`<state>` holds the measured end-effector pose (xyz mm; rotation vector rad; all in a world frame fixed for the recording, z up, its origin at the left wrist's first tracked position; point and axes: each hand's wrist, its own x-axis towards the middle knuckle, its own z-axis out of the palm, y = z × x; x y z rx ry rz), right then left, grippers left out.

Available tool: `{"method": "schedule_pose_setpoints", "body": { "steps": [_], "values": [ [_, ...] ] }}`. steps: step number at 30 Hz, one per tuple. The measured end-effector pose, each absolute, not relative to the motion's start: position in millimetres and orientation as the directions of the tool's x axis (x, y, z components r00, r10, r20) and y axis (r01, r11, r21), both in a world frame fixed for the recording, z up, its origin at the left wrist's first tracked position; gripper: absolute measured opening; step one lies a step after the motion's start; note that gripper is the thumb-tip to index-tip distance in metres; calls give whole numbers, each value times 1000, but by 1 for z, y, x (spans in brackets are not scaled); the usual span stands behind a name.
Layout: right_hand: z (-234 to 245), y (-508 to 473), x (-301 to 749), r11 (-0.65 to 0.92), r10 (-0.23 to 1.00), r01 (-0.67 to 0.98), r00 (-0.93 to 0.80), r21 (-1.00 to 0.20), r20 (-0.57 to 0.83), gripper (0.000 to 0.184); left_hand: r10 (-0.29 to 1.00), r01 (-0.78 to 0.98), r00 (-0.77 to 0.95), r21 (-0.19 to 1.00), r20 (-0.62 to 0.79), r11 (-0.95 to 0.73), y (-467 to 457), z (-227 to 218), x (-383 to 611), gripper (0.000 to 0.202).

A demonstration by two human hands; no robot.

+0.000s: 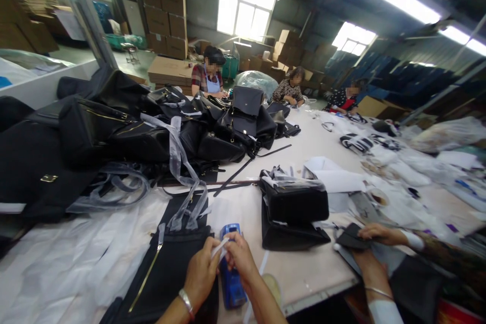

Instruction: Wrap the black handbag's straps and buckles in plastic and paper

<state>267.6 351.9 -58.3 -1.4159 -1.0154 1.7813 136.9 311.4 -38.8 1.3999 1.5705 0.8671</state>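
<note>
My left hand (201, 271) and my right hand (241, 258) meet near the table's front edge, fingers closed on a thin white strip (219, 248) stretched between them. Whether the strip is paper or plastic I cannot tell. Just below the hands lies a blue tape dispenser (233, 288), partly covered by my right hand. To the left, a black bag (170, 258) with a gold zipper lies flat, and my left forearm crosses over it. Clear plastic strips (177, 157) trail from the pile down onto its upper part.
Black bags (152, 131) are heaped across the left and back of the table (299, 273). Another black bag (296, 207) stands to the right. At the far right, a co-worker's hands (375, 235) hold a dark piece. Several people sit along the far side.
</note>
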Motion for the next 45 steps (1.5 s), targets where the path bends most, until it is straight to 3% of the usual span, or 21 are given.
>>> {"method": "schedule_pose_setpoints", "body": {
  "steps": [5,10,12,14,16,19,21,23,25,27,30,32,45],
  "values": [
    [-60,347,270,-550,825,-121,-232,-826,-516,33,984,675,168,721,53,-154,310,-43,132,26],
    [-53,340,272,-503,855,-126,-216,-855,-471,45,959,825,283,508,13,-250,310,-41,136,36],
    [-52,337,275,-459,875,-78,-214,-885,-435,45,952,832,307,486,-1,-268,307,-37,136,39],
    [-52,334,279,-433,885,-56,-215,-900,-413,46,945,775,326,571,7,-271,304,-33,135,38],
    [-49,333,283,-419,890,-51,-218,-906,-400,45,950,622,311,756,1,-204,303,-29,132,31],
    [-39,335,285,-341,904,-3,-277,-940,-326,37,958,203,237,973,-161,114,309,-29,129,28],
    [-33,337,285,-261,906,51,-332,-964,-263,31,929,-68,219,945,-299,320,314,-33,129,33],
    [-31,336,288,-221,903,92,-358,-971,-239,30,897,-195,221,884,-383,425,318,-36,129,39],
    [-36,327,296,-226,919,137,-299,-964,-258,29,885,-198,198,868,-421,456,320,-37,128,40],
    [-46,312,309,-247,952,268,-114,-931,-285,26,892,-182,154,875,-424,448,320,-36,125,38],
    [-65,281,328,-302,953,533,140,-791,-269,18,906,-197,114,885,-407,423,317,-33,123,36],
    [-75,265,333,-323,946,591,168,-739,-279,21,908,-213,120,883,-401,418,315,-34,124,35],
    [-78,231,319,-376,926,408,194,-832,-324,23,885,-251,135,848,-446,466,309,-30,118,43]
  ]
}}
